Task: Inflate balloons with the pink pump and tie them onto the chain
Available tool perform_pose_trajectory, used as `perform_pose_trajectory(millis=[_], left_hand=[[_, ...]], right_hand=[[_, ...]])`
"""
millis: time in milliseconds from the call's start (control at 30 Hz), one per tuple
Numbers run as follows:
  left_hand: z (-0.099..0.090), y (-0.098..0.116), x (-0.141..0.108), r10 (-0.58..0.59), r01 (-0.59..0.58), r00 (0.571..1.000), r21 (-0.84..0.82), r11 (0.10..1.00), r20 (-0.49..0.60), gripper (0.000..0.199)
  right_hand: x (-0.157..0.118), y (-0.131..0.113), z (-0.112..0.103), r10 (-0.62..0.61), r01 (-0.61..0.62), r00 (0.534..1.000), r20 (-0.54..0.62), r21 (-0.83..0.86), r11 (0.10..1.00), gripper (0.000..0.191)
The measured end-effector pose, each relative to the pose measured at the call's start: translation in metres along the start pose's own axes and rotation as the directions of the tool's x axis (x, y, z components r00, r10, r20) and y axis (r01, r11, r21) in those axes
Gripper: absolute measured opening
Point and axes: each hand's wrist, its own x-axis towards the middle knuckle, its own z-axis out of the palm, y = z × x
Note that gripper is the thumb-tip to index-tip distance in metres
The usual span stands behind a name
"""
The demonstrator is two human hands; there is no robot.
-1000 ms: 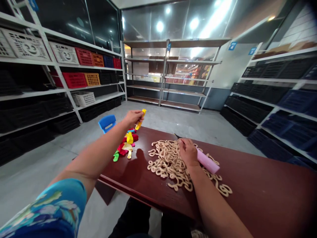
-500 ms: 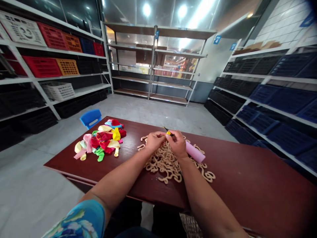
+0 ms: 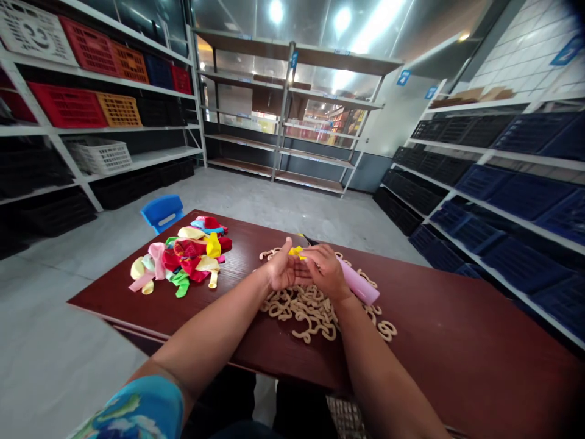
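Note:
Above the middle of the table, my left hand (image 3: 286,271) is turned palm up, its thumb raised and its fingers stretched toward the right. My right hand (image 3: 326,268) meets it, thumb and fingers pinched at a small yellow thing (image 3: 296,251) whose kind I cannot make out. Something dark with a thin tip shows just behind the right hand, partly hidden. Beneath both hands spreads a pile of tan, curled, worm-like pieces (image 3: 315,311). A pink cylinder (image 3: 359,280) lies beside my right wrist, among the tan pieces.
On the left of the dark red table (image 3: 457,323) lies a heap of limp, colourful balloons (image 3: 187,256). A blue chair (image 3: 162,212) stands beyond the left edge. Shelves with crates (image 3: 68,107) line both sides, and a shelf rack (image 3: 283,110) stands at the back.
My left hand has opened and rolled palm up from a pinch close to the right fingers. The yellow thing has shifted left between the hands. The view has tilted slightly.

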Motion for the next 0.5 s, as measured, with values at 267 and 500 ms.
perform_pose_trajectory(millis=[267, 500], left_hand=[[-0.011, 0.009, 0.005, 0.301, -0.354, 0.922, -0.214, 0.911, -0.243, 0.013], [-0.031, 0.023, 0.004, 0.485, -0.533, 0.846, -0.313, 0.786, -0.222, 0.011]], right_hand=[[0.011, -0.012, -0.007, -0.045, 0.047, 0.998, 0.051, -0.040, 0.998, 0.029], [-0.018, 0.057, -0.045, 0.519, -0.471, 0.854, 0.040, -0.365, 0.803, 0.032]])
